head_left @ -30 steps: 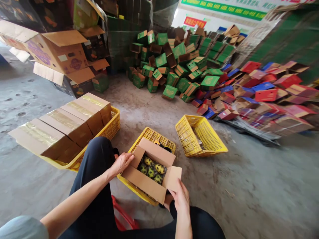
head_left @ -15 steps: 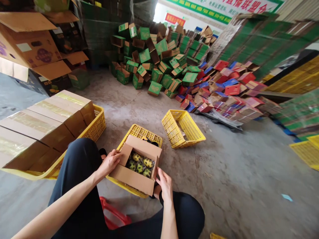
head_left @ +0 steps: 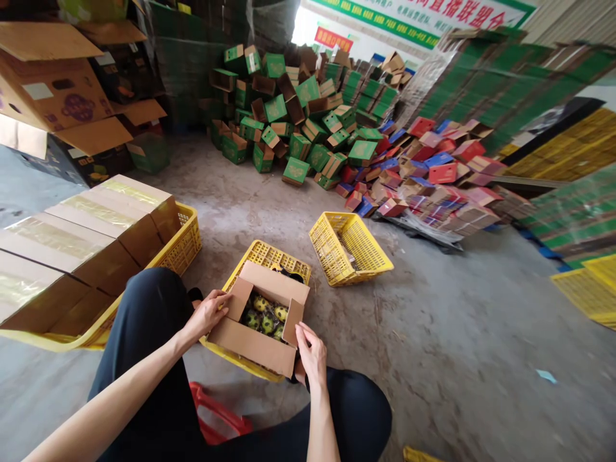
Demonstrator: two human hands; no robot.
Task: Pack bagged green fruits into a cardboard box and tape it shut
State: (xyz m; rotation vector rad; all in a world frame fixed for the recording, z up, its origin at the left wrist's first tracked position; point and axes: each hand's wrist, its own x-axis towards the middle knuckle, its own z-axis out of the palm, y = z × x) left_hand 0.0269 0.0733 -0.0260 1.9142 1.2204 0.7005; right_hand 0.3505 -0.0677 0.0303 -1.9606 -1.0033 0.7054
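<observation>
In front of me an open cardboard box (head_left: pixel 255 346) rests on an upturned yellow plastic crate (head_left: pixel 264 250). Several yellow and green fruits with dark spots (head_left: pixel 267 324) lie inside, seemingly in clear wrapping. My left hand (head_left: pixel 209 314) grips the left side of the box by its short flap (head_left: pixel 239 299), fingers closed together. At the other end, my right hand (head_left: pixel 312 353) has its fingers pressed to the right short flap (head_left: pixel 292 322), which leans inward over the fruits. Both long flaps are folded outward.
On my left, taped cartons (head_left: pixel 62 240) fill a long yellow crate (head_left: pixel 185 237). Another yellow crate (head_left: pixel 349 250) stands ahead to the right. Green boxes (head_left: pixel 296 170) and red-blue boxes (head_left: pixel 443 173) lie heaped farther back. A red plastic stool (head_left: pixel 219 414) shows beneath my legs.
My right hand has moved up and left, tipping the right short flap inward over the fruits. The left hand stays at the left flap. The whole view has shifted slightly.
</observation>
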